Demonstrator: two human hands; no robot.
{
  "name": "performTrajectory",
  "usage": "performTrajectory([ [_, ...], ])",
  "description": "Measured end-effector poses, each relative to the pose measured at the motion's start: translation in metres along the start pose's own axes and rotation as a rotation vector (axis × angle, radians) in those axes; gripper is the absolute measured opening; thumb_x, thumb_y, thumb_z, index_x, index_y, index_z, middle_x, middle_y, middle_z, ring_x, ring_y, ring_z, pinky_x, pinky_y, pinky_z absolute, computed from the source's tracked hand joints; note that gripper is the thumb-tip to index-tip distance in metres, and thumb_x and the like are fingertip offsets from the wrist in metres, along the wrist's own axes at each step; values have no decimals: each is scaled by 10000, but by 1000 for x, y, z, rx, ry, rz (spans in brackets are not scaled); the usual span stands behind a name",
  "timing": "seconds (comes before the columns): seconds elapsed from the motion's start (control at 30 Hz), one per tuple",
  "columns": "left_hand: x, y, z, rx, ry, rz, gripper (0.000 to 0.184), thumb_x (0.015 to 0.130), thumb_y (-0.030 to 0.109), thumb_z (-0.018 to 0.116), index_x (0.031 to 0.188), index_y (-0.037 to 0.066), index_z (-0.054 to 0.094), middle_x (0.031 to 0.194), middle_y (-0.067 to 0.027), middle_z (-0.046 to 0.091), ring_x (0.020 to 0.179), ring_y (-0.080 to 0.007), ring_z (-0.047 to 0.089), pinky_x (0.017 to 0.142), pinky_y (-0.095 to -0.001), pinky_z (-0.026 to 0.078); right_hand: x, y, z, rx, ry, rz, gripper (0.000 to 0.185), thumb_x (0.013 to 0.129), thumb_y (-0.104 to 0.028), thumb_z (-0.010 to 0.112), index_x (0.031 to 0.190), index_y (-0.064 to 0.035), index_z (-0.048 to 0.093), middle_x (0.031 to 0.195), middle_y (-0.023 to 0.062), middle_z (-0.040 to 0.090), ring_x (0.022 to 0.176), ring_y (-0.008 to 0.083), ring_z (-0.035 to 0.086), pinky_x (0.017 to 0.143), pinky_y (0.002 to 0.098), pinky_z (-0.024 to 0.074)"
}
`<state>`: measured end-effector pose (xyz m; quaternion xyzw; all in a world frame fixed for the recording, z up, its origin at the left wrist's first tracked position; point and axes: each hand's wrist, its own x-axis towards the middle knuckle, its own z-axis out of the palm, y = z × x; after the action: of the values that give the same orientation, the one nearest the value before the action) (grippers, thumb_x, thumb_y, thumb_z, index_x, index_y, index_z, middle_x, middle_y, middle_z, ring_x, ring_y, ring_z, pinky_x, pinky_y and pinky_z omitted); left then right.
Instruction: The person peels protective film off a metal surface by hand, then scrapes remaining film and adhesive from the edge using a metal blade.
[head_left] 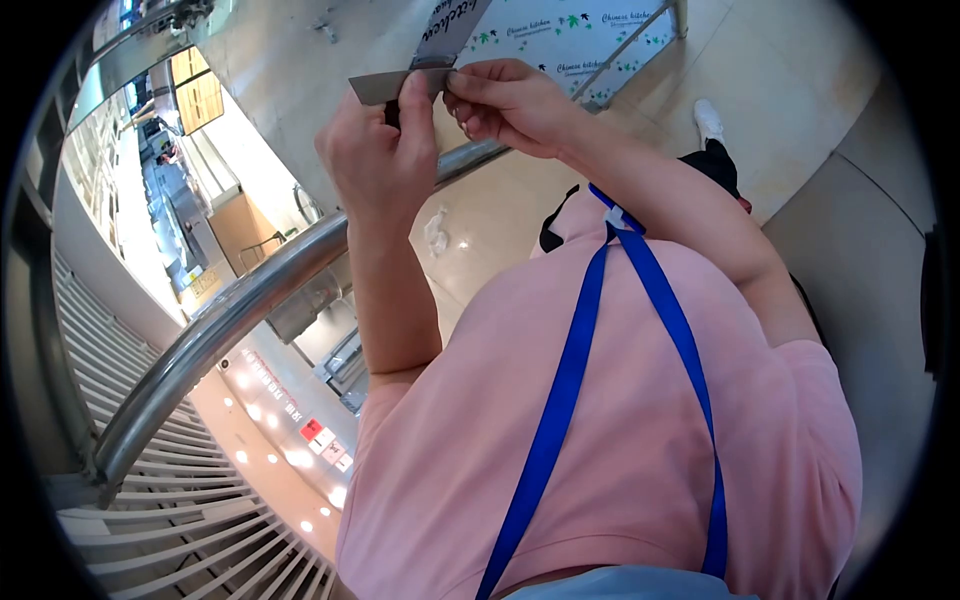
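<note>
At 11 o'clock in my view, my left hand (375,158) grips a flat grey piece (378,90), its thumb laid over the front face. My right hand (512,105), at 12 o'clock, has its thumb and forefinger brought together at the piece's right end; I cannot tell how firmly they pinch it. A printed strip (447,32) rises from the piece's upper edge towards 12 o'clock; I cannot tell whether the two are joined. Just beyond, at 1 o'clock, is a leaf-patterned panel (535,40). A metal rail (275,270) runs from 8 o'clock up behind my hands. A white shoe (708,120) is at 2 o'clock.
</note>
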<state>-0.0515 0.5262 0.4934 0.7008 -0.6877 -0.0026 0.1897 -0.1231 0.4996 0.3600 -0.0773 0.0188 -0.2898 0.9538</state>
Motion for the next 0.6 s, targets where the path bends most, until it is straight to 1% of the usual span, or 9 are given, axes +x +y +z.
performTrajectory([
  [0.1,-1,3,3,40,20,-13,110,736,130,593,688,33,575,491,-63,502,386,-136,435,386,-253,325,1,-3,-1,-2,45,-70,175,838,-176,494,782,-13,527,676,23,538,553,64,502,503,180,417],
  [0.13,0,4,5,38,34,-27,114,735,130,593,680,33,573,489,-65,503,383,-138,438,386,-254,327,1,-3,-3,3,49,-64,179,824,-185,516,787,-12,537,662,20,543,545,65,508,496,178,419],
  [0.2,0,3,5,69,31,20,129,735,121,592,649,28,566,481,-66,498,377,-132,428,384,-252,322,4,-1,-5,10,50,-55,196,797,-204,561,798,-9,558,634,15,551,529,66,521,481,174,424],
  [0.23,0,1,5,86,28,45,139,734,116,591,633,25,562,476,-66,495,374,-130,423,382,-251,320,5,0,-5,-3,57,-55,188,807,-198,545,792,-11,549,642,16,548,538,64,517,486,175,422],
  [0.3,0,-4,7,6,55,24,166,726,101,588,592,19,535,459,-58,472,373,-120,407,380,-249,309,4,0,-4,-33,77,-55,176,827,-185,514,780,-16,532,660,16,540,556,59,509,498,178,419],
  [0.4,-3,-18,5,-57,68,35,189,712,80,584,557,13,499,448,-44,442,375,-104,383,376,-243,296,-2,-2,6,-21,30,-9,189,818,-202,530,777,-18,531,644,12,538,532,57,507,481,175,418],
  [0.43,-2,-20,4,-69,71,46,194,707,73,582,549,11,488,447,-39,432,376,-99,376,375,-240,292,-3,-2,9,-31,57,0,199,810,-217,541,771,-22,529,632,7,532,504,57,497,456,170,407],
  [0.53,-4,-21,8,-131,99,11,203,694,62,580,538,12,461,442,-32,413,372,-94,364,367,-237,283,-3,-4,10,-41,47,7,200,809,-221,542,767,-26,527,620,2,526,494,55,491,447,166,397],
  [0.6,-3,-18,6,-99,107,29,199,699,62,580,541,12,468,445,-31,421,369,-89,361,362,-232,279,-3,-5,12,-41,52,13,200,809,-220,543,766,-26,526,614,3,523,492,58,490,444,164,390],
])
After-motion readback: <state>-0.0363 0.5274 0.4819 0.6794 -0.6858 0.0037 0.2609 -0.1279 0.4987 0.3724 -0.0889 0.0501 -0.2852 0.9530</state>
